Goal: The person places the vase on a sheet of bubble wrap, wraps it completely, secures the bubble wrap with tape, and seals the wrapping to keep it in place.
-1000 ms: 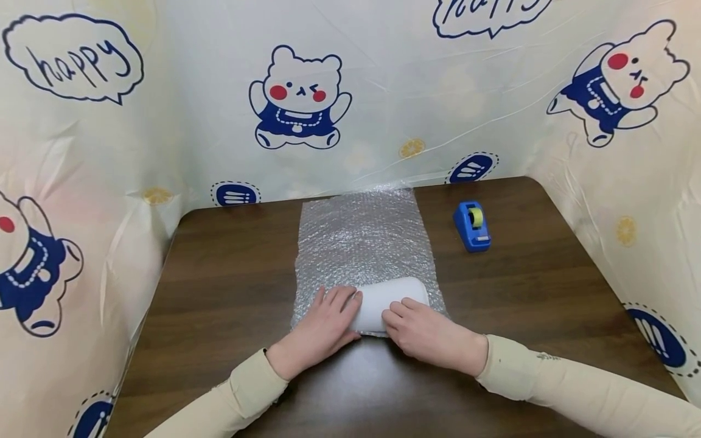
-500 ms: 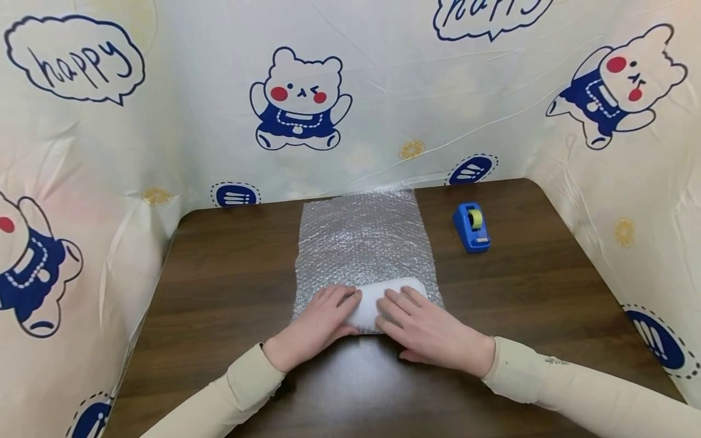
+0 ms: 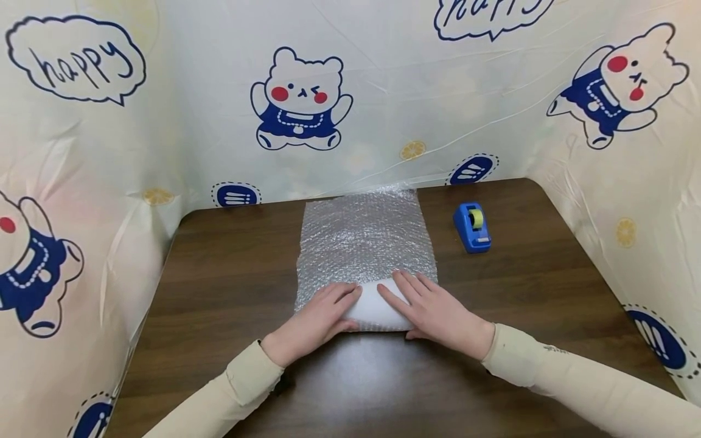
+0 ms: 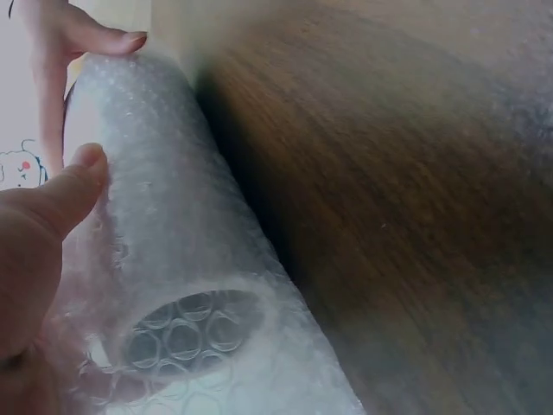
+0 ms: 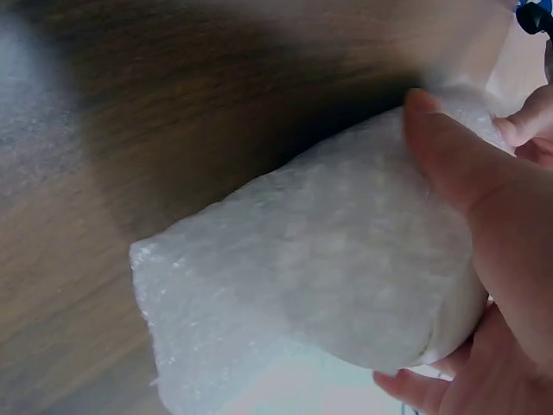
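From where I stand, both hands are on a smooth white object with a rounded, cylinder-like body (image 3: 373, 306), lying sideways across the near end of a sheet of clear bubble wrap (image 3: 364, 237). The left hand (image 3: 313, 319) grasps the object's left end through the wrap, thumb on the side toward the person and fingers over the top. The right hand (image 3: 440, 316) grasps the other end the same way, its fingers spread and reaching over toward the far side, its thumb low on the near side. The near edge of the wrap is turned up against the object, and rows of bubbles show along its lower front. Seen from the left wrist, that end is an oval opening (image 4: 192, 333) with big round bubbles visible in it; what lies deeper inside I can't tell.

The rest of the sheet stretches flat away over a dark brown wood-grain desk (image 3: 230, 261), its far edge meeting a pale cloth backdrop (image 3: 383, 91) printed with winking bears in blue. To the right of the wrap, well apart from the hands, stands a blue plastic tape dispenser (image 3: 472, 238) carrying a yellow-green roll of tape (image 3: 477, 218). Cream sleeves (image 3: 515, 359) cover both arms down to the wrists.
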The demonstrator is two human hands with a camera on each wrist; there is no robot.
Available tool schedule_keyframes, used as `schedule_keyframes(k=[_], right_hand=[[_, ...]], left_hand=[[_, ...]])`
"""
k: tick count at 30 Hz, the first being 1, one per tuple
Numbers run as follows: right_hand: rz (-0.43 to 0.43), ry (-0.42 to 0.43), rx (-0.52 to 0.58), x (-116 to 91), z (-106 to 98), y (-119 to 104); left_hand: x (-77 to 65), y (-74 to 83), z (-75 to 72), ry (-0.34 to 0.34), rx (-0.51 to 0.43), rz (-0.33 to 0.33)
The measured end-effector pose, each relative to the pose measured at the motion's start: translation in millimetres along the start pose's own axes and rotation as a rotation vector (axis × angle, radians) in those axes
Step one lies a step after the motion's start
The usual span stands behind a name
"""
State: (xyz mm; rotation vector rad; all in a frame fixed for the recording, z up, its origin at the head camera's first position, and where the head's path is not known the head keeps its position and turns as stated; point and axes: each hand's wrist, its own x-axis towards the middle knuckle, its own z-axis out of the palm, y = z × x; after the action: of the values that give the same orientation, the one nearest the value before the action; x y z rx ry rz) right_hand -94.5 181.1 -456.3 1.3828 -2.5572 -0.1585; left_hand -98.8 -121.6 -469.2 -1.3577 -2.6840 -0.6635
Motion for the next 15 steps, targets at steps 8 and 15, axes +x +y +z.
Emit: schedule_keyframes(k=[8, 15], right_hand=[[-0.015, -0.025, 0.106, 4, -1, 11], [0.077, -0.031, 0.14, 17, 2, 1]], left_hand=[[1.4, -3.2, -0.2, -0.036, 0.039, -0.016], [4.4, -6.7, -0.9, -0.048, 0.036, -0.027]])
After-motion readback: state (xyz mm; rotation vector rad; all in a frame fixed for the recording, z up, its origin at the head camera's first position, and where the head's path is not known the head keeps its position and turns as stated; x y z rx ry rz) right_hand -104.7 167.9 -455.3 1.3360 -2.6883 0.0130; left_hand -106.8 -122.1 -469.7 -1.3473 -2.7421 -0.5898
